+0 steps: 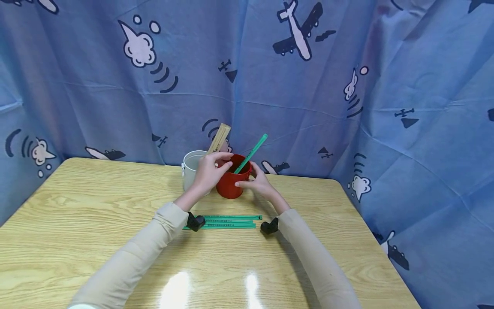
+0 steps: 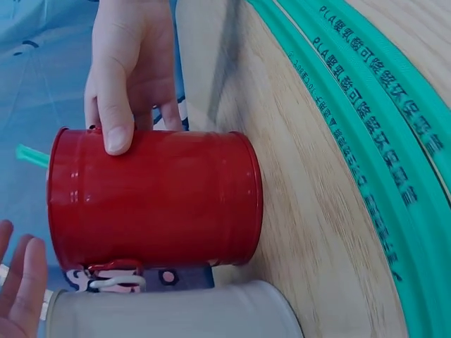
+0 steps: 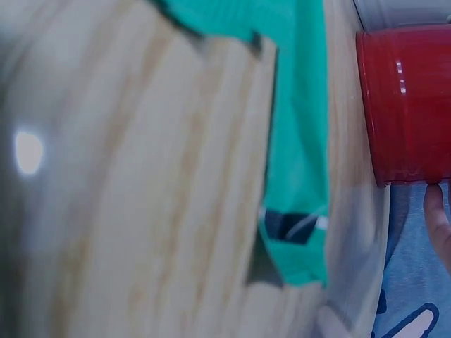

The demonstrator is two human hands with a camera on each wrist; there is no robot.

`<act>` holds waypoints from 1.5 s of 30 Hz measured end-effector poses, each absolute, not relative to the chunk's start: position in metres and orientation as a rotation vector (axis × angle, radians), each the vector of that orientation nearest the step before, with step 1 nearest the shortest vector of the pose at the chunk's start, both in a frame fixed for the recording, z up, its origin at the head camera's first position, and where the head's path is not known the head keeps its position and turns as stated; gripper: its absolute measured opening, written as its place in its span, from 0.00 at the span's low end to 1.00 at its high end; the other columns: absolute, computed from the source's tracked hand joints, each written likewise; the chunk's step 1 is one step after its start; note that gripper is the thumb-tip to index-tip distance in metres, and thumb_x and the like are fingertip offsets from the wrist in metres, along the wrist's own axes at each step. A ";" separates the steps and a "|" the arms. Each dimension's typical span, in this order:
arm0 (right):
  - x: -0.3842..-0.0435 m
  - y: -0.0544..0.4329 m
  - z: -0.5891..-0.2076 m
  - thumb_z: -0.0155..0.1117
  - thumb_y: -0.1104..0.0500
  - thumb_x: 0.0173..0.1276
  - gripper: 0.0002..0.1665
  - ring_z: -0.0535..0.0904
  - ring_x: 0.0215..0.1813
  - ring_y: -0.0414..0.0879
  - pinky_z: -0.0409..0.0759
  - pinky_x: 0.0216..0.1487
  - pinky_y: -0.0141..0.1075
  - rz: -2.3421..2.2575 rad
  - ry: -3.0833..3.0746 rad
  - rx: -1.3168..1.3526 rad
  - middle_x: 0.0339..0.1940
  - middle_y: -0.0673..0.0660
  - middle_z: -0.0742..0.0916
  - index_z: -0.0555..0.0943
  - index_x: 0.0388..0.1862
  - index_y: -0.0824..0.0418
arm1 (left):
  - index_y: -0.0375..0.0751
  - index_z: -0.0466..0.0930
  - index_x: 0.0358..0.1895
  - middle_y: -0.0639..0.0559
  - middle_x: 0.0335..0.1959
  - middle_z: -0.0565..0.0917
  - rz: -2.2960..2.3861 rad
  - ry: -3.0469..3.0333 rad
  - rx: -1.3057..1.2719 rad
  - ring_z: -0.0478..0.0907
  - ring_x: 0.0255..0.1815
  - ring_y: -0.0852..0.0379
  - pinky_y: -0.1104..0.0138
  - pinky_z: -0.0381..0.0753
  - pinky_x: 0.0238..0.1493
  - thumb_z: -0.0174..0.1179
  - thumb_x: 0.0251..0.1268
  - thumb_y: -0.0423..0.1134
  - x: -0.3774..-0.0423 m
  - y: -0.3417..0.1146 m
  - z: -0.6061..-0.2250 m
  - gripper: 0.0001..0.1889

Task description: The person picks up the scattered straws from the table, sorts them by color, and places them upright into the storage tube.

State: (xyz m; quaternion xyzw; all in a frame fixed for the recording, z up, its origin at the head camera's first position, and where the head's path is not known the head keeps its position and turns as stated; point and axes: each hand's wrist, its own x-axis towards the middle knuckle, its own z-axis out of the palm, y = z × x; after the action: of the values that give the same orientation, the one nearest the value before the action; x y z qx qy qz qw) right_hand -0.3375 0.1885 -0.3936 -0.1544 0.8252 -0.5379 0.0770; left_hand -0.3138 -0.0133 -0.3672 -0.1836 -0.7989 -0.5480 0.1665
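A red bucket (image 1: 230, 185) stands on the wooden table, with one green-wrapped straw (image 1: 251, 153) leaning out of its mouth. My right hand (image 1: 259, 182) holds the bucket at its right side; the thumb (image 2: 118, 134) presses on the near wall. Above the rims, my left hand (image 1: 209, 169) reaches with fingers extended and nothing visible between them. Beside the red bucket on the left is a white bucket (image 1: 189, 175), with long beige packets (image 1: 219, 138) rising from it behind the left hand. Several green-wrapped straws (image 1: 231, 225) lie side by side in front of the buckets.
The wooden table (image 1: 96, 206) ends at the back against a blue curtain (image 1: 185, 64) printed with planes. The curtain also hangs at both sides. Both forearms reach over the table, each wrist carrying a small black camera (image 1: 269, 226).
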 end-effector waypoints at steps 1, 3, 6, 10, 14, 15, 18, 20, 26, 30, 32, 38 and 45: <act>-0.337 0.188 -0.394 0.72 0.60 0.58 0.47 0.65 0.70 0.58 0.70 0.68 0.54 -1.608 2.476 -0.463 0.70 0.61 0.70 0.58 0.73 0.61 | 0.38 0.82 0.53 0.41 0.48 0.86 -1.549 -2.284 -0.521 0.81 0.46 0.49 0.59 0.83 0.46 0.62 0.64 0.34 -0.312 -0.015 -0.367 0.14; -0.337 0.188 -0.394 0.72 0.60 0.58 0.47 0.65 0.70 0.58 0.70 0.68 0.54 -1.608 2.478 -0.466 0.70 0.61 0.70 0.58 0.73 0.61 | 0.38 0.83 0.51 0.41 0.47 0.86 -1.531 -2.307 -0.525 0.81 0.43 0.49 0.59 0.83 0.44 0.62 0.63 0.34 -0.309 -0.019 -0.366 0.14; -0.338 0.188 -0.395 0.72 0.60 0.58 0.47 0.65 0.70 0.58 0.70 0.67 0.54 -1.619 2.470 -0.468 0.70 0.61 0.70 0.58 0.73 0.61 | 0.38 0.84 0.50 0.42 0.47 0.86 -1.514 -2.362 -0.545 0.82 0.41 0.48 0.61 0.84 0.42 0.63 0.63 0.35 -0.303 -0.023 -0.367 0.13; -0.341 0.189 -0.398 0.72 0.61 0.58 0.48 0.65 0.70 0.58 0.71 0.67 0.54 -1.633 2.461 -0.466 0.70 0.61 0.70 0.57 0.73 0.60 | 0.39 0.85 0.48 0.44 0.45 0.87 -1.522 -2.420 -0.579 0.83 0.38 0.50 0.63 0.85 0.40 0.64 0.62 0.37 -0.296 -0.027 -0.371 0.12; -0.353 0.193 -0.414 0.73 0.59 0.58 0.48 0.66 0.70 0.56 0.71 0.66 0.54 -1.641 2.478 -0.476 0.70 0.58 0.71 0.58 0.73 0.55 | 0.38 0.85 0.47 0.45 0.42 0.88 -1.531 -2.460 -0.615 0.83 0.36 0.52 0.65 0.84 0.39 0.65 0.61 0.37 -0.290 -0.031 -0.378 0.12; -0.356 0.194 -0.419 0.73 0.58 0.58 0.48 0.66 0.69 0.56 0.71 0.66 0.54 -1.644 2.483 -0.481 0.69 0.57 0.71 0.59 0.73 0.54 | 0.38 0.85 0.47 0.46 0.41 0.88 -1.527 -2.476 -0.622 0.83 0.37 0.53 0.66 0.84 0.39 0.65 0.61 0.38 -0.288 -0.032 -0.379 0.12; -0.360 0.195 -0.424 0.74 0.58 0.57 0.46 0.67 0.68 0.54 0.72 0.65 0.54 -1.653 2.493 -0.499 0.68 0.55 0.73 0.61 0.72 0.53 | 0.39 0.85 0.47 0.47 0.40 0.88 -1.480 -2.529 -0.649 0.82 0.38 0.54 0.67 0.83 0.40 0.65 0.61 0.39 -0.282 -0.035 -0.384 0.12; -0.360 0.196 -0.425 0.74 0.58 0.56 0.46 0.68 0.68 0.54 0.71 0.65 0.55 -1.660 2.494 -0.512 0.68 0.55 0.73 0.61 0.71 0.53 | 0.39 0.85 0.46 0.47 0.40 0.88 -1.449 -2.559 -0.667 0.81 0.39 0.54 0.66 0.82 0.41 0.65 0.61 0.40 -0.279 -0.037 -0.387 0.13; -0.360 0.196 -0.425 0.75 0.57 0.55 0.47 0.68 0.68 0.54 0.71 0.66 0.55 -1.652 2.508 -0.500 0.68 0.54 0.73 0.61 0.71 0.52 | 0.38 0.84 0.49 0.48 0.40 0.87 -1.416 -2.657 -0.728 0.80 0.40 0.55 0.67 0.81 0.43 0.65 0.61 0.41 -0.277 -0.042 -0.397 0.15; -0.360 0.195 -0.424 0.74 0.57 0.56 0.48 0.66 0.69 0.54 0.69 0.67 0.55 -1.642 2.499 -0.473 0.69 0.55 0.72 0.60 0.72 0.53 | 0.35 0.82 0.51 0.46 0.41 0.87 -1.392 -2.745 -0.793 0.81 0.38 0.56 0.68 0.81 0.41 0.64 0.62 0.42 -0.277 -0.046 -0.404 0.18; -0.360 0.195 -0.422 0.74 0.58 0.57 0.48 0.65 0.70 0.56 0.68 0.68 0.56 -1.640 2.489 -0.464 0.70 0.56 0.71 0.59 0.73 0.54 | 0.34 0.81 0.52 0.45 0.42 0.87 -1.384 -2.790 -0.815 0.82 0.37 0.55 0.67 0.82 0.40 0.64 0.62 0.43 -0.279 -0.046 -0.408 0.19; -0.361 0.197 -0.422 0.73 0.60 0.57 0.49 0.63 0.72 0.58 0.67 0.69 0.57 -1.632 2.462 -0.454 0.71 0.60 0.69 0.58 0.73 0.58 | 0.33 0.80 0.54 0.40 0.47 0.85 -1.372 -2.883 -0.861 0.84 0.41 0.50 0.64 0.84 0.44 0.63 0.63 0.42 -0.281 -0.046 -0.418 0.21; -0.358 0.195 -0.423 0.74 0.58 0.57 0.47 0.65 0.70 0.54 0.68 0.68 0.55 -1.654 2.483 -0.467 0.69 0.55 0.72 0.60 0.72 0.53 | 0.32 0.80 0.53 0.39 0.46 0.85 -1.353 -2.900 -0.946 0.84 0.45 0.48 0.63 0.85 0.47 0.66 0.59 0.36 -0.281 -0.043 -0.427 0.20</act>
State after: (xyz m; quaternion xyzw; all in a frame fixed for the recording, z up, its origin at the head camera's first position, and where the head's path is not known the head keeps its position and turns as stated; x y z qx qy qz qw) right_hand -0.3585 0.1949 -0.4226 -0.1544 0.8207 -0.5467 0.0606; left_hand -0.2809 -0.0430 -0.4269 -0.2821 -0.8650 -0.4034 -0.0973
